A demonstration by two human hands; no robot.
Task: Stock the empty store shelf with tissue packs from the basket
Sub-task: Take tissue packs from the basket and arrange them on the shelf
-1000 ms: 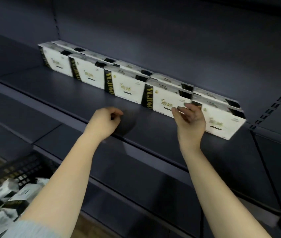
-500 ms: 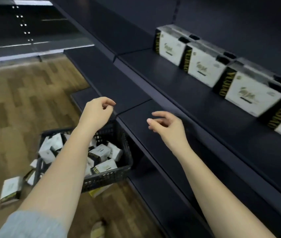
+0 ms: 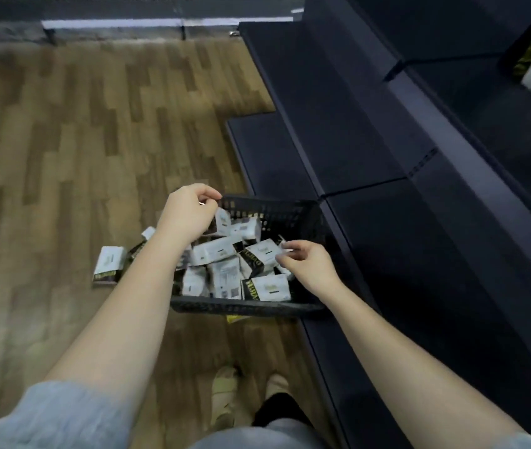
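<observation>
White tissue packs (image 3: 225, 270) are heaped in the black basket (image 3: 248, 307) on the wood floor (image 3: 63, 140), beside the dark shelf (image 3: 371, 140). Above them, the left hand (image 3: 189, 213) and right hand (image 3: 309, 264) are held with fingers loosely curled, gripping nothing. One stray pack (image 3: 108, 264) lies outside.

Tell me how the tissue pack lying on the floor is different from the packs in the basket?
The floor pack lies alone and flat on the wooden floor, left of the black basket. The basket packs are heaped together, tilted every which way. No hand is near the floor pack, while both hands are over the basket packs. Both kinds look alike: white wrappers with a dark, yellow-lettered edge.
</observation>
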